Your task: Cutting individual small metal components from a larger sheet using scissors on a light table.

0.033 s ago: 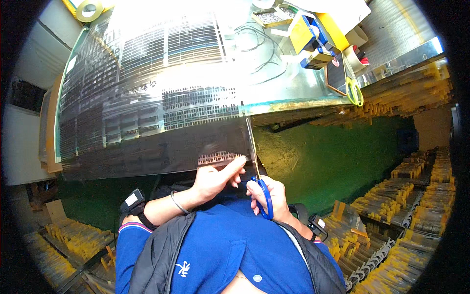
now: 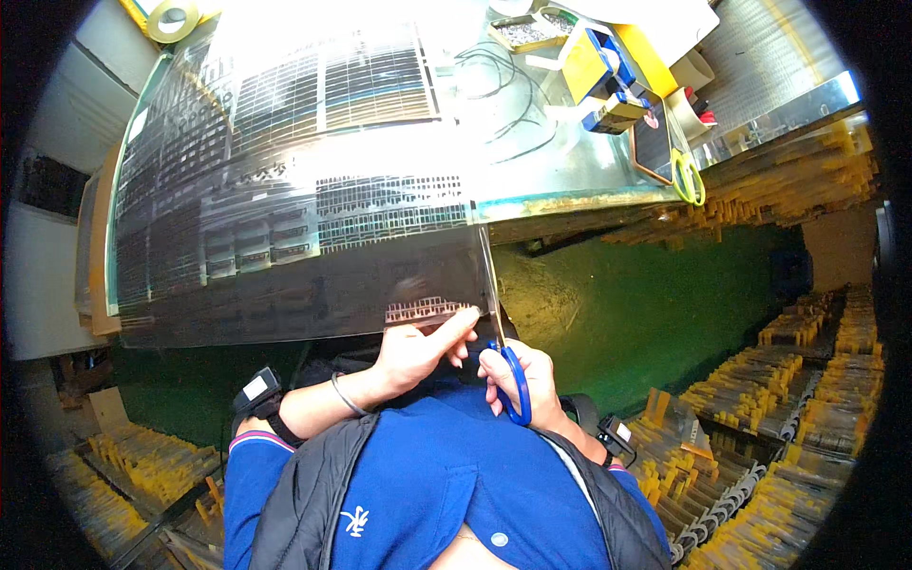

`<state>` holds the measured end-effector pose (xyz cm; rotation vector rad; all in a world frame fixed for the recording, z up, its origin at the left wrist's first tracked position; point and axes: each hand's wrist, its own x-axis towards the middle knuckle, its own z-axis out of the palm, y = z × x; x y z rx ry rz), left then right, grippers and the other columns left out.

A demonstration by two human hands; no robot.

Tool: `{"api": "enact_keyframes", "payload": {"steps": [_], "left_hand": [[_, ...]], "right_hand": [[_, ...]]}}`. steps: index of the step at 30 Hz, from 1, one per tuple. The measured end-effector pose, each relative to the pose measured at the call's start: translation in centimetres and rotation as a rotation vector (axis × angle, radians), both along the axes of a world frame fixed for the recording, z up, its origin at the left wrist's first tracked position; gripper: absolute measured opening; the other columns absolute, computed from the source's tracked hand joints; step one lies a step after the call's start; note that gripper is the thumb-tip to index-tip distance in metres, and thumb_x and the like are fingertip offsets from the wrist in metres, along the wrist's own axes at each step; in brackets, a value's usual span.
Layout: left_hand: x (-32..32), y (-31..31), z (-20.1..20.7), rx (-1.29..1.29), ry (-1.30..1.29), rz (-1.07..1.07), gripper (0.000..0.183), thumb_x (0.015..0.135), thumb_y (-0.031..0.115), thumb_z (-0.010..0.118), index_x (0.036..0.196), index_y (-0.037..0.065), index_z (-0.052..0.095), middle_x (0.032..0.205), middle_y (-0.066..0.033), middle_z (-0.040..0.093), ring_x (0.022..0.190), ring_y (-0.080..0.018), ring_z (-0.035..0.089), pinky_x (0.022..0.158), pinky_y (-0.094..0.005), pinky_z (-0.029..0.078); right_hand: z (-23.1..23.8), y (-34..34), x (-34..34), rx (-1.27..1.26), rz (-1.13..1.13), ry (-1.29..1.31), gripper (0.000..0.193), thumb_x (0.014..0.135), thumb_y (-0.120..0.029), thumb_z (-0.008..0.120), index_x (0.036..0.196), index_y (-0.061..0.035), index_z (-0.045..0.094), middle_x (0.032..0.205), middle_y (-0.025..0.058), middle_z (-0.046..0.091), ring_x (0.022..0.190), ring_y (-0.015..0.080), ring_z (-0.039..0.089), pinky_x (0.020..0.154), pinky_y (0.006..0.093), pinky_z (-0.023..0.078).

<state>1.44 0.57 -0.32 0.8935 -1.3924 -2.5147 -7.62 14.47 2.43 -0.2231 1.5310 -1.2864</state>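
Observation:
A large dark see-through film sheet (image 2: 313, 299) with printed grids and small patterns lies over the glass-topped table, its near part hanging past the front edge toward me. At its near right corner, my left hand (image 2: 423, 350) pinches the film between thumb and fingers. Just to the right, my right hand (image 2: 534, 380) grips the blue handles of a pair of scissors (image 2: 513, 385). The long blades point away from me along the film's right edge and look nearly closed; whether film lies between them I cannot tell.
On the table stand a blue and yellow box (image 2: 597, 66), a small tray of bits (image 2: 527, 33) and thin dark cords (image 2: 513, 114). Green-handled scissors (image 2: 688, 179) hang at the right edge. A tape roll (image 2: 173, 19) sits far left. Racks of yellow-edged sheets (image 2: 741, 385) flank me.
The film has shifted very slightly to the right near the blades. Both hands and the scissors stay almost in place.

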Motion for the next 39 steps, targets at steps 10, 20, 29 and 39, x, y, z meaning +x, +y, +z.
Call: {"api": "enact_keyframes", "payload": {"steps": [10,20,29,39], "left_hand": [[0.4,0.5,0.1,0.011,-0.025,-0.05,0.016,0.085,0.018,0.058,0.081,0.003,0.062,0.069,-0.0042,0.061,0.056,-0.0088,0.054,0.047,-0.022,0.045],[0.6,0.7,0.5,0.008,-0.017,-0.046,0.023,0.085,0.025,0.058,0.084,0.003,0.063,0.073,-0.0022,0.06,0.057,-0.007,0.054,0.051,-0.0209,0.046],[-1.1,-3.4,1.4,0.072,-0.003,0.18,0.021,0.079,0.019,0.064,0.089,0.001,0.06,0.073,-0.0071,0.06,0.053,-0.0113,0.056,0.046,-0.0219,0.046],[-0.8,-4.0,1.7,0.209,0.009,0.296,0.02,0.08,0.024,0.063,0.085,0.005,0.06,0.068,-0.0034,0.057,0.05,-0.0102,0.053,0.042,-0.021,0.041]], "right_hand": [[0.0,-0.1,-0.2,-0.014,0.005,-0.005,0.03,0.083,-0.032,0.059,0.075,-0.0042,0.056,0.053,0.002,0.052,0.041,0.0068,0.048,0.038,0.02,0.037],[0.7,-0.1,-0.1,0.019,0.002,0.024,0.032,0.083,-0.034,0.059,0.07,-0.0047,0.055,0.05,0.0016,0.052,0.039,0.0064,0.047,0.037,0.0204,0.037],[-0.1,0.5,-1.4,0.007,0.09,0.127,0.03,0.081,-0.031,0.062,0.068,-0.0055,0.054,0.054,0.0003,0.052,0.042,0.0055,0.048,0.038,0.0202,0.037],[-1.7,0.5,-3.0,0.063,0.361,0.196,0.025,0.079,-0.028,0.064,0.075,-0.0045,0.056,0.056,0.0001,0.051,0.047,0.0055,0.048,0.043,0.0208,0.039]]}}
